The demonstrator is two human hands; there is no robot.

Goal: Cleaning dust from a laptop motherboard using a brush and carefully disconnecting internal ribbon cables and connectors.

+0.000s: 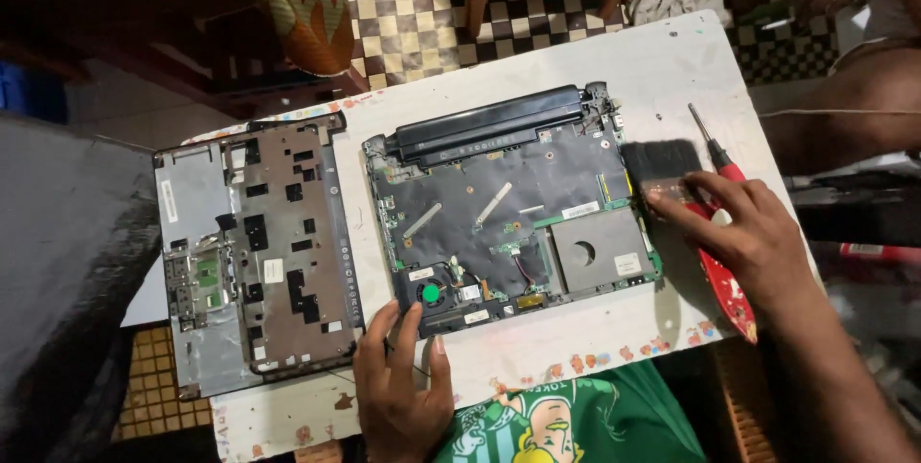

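White table (672, 60): laptop base (508, 204), cover (254, 252), screwdriver (715, 146).

Opened laptop base (513, 204) mid-table (576, 338), cover panel (254, 252) left (screwdriver (715, 148) far right).
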